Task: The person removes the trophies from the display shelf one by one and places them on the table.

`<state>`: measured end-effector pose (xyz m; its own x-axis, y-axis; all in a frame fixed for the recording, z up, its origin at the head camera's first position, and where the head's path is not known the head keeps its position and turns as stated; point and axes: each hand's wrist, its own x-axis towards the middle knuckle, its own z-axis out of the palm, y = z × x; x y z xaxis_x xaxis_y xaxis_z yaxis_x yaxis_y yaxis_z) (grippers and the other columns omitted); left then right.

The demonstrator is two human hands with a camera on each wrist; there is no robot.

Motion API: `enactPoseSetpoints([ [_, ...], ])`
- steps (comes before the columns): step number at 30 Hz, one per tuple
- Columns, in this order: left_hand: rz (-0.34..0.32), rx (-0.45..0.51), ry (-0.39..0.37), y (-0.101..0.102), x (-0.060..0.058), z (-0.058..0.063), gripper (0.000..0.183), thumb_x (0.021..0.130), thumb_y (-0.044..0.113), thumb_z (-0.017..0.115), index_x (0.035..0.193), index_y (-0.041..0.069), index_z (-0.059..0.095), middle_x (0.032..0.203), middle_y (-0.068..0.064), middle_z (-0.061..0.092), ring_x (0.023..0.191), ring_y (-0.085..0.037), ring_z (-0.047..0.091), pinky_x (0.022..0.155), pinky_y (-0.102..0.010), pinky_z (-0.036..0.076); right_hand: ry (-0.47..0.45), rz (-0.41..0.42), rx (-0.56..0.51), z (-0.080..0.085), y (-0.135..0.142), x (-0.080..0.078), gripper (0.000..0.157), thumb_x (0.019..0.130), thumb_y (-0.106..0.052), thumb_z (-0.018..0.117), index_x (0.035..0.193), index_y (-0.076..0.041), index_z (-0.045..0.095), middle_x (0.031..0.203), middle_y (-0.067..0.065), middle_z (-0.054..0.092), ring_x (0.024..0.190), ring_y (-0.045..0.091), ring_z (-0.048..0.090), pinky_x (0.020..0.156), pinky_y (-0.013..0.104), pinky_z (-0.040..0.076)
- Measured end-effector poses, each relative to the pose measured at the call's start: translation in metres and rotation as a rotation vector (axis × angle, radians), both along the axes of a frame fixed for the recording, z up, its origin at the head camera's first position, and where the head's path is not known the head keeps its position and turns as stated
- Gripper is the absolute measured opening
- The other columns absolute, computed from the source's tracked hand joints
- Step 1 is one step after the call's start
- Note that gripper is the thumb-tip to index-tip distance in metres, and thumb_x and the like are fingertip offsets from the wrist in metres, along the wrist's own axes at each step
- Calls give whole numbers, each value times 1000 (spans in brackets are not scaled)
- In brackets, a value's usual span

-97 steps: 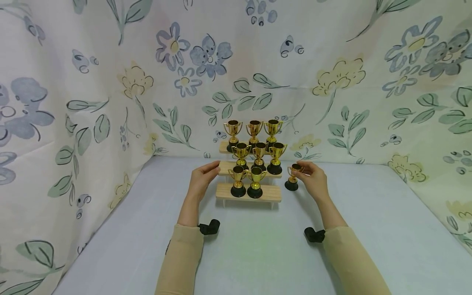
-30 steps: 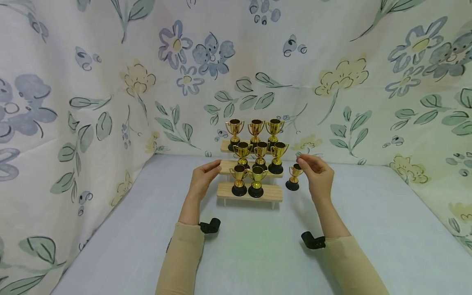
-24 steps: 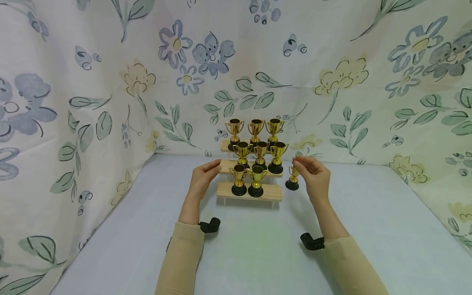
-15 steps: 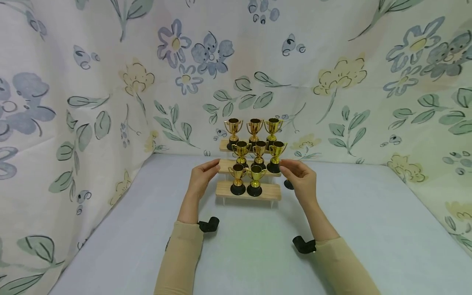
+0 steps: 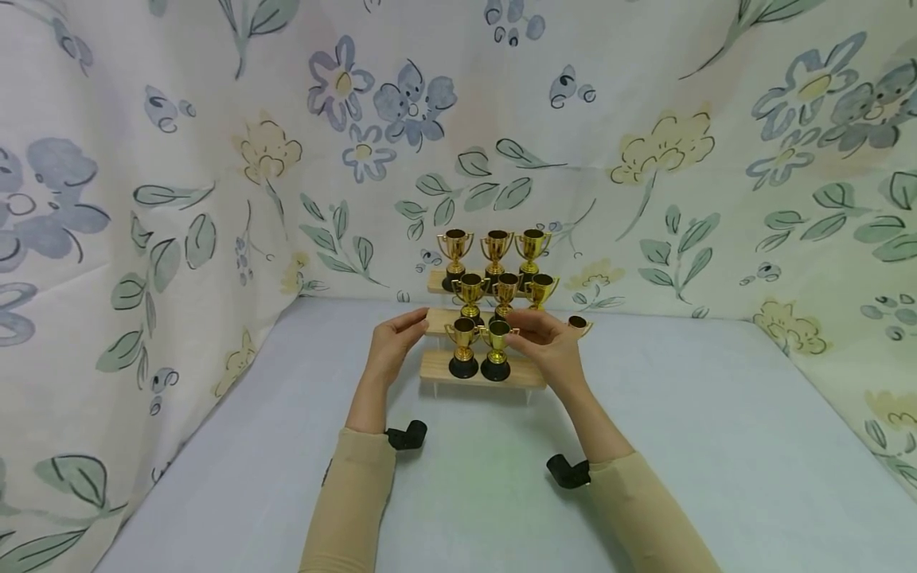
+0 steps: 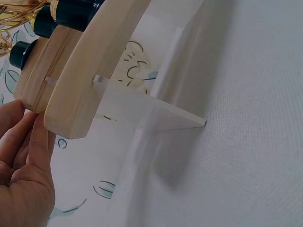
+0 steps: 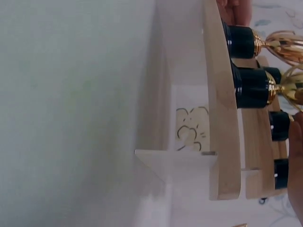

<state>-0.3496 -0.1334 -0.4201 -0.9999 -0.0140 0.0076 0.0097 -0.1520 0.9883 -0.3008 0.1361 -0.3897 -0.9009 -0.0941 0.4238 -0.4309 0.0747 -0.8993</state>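
A three-tier wooden display stand (image 5: 447,366) carries small gold trophies on black bases. My left hand (image 5: 390,342) pinches the left end of its middle shelf; in the left wrist view its fingers (image 6: 38,142) lie against the shelf end. At the lowest shelf, my right hand (image 5: 548,346) pinches the cup of the right-hand trophy (image 5: 496,370) by its right side. That trophy stands upright, its base on the shelf, as the right wrist view also shows. To its left is another trophy (image 5: 463,366). My right hand partly hides the middle shelf's right end.
Three trophies stand on the top shelf (image 5: 435,280) and three on the middle one. A lone trophy (image 5: 577,322) shows behind my right hand, right of the stand. Clear legs (image 6: 156,111) support the shelves on the white table (image 5: 480,493). A floral cloth (image 5: 501,119) hangs behind.
My right hand has left the lone trophy on the table, moved left past the middle shelf's end, and come to the right-hand trophy on the lowest shelf. My left hand has stayed put.
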Motion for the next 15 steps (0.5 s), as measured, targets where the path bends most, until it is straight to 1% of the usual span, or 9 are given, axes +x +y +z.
enactPoseSetpoints([
  [3,-4,-1,-1,0,1,0,40,96,8,62,135,0,59,143,-16,57,131,-22,56,106,-20,50,-28,-3,28,0,-3,0,39,83,-10,79,120,-2,68,125,21,67,100,-3,65,89,12,56],
  [7,-4,1,-6,1,2,1,39,96,7,62,135,0,59,143,-16,57,133,-23,55,106,-19,50,-51,-11,49,0,-5,-1,40,82,-11,80,120,-3,69,124,16,70,101,-4,64,88,12,56],
  [9,2,9,-12,1,2,2,39,96,7,62,134,0,60,143,-15,57,133,-23,55,106,-20,50,-52,-9,54,0,-5,-1,41,82,-11,80,121,-3,69,125,15,69,102,-4,64,88,12,56],
  [15,9,9,-10,0,2,2,40,96,7,63,135,0,59,143,-16,57,133,-25,54,109,-23,49,-48,2,69,0,-8,-3,41,83,-9,79,122,-2,68,128,22,66,101,-7,64,87,12,56],
])
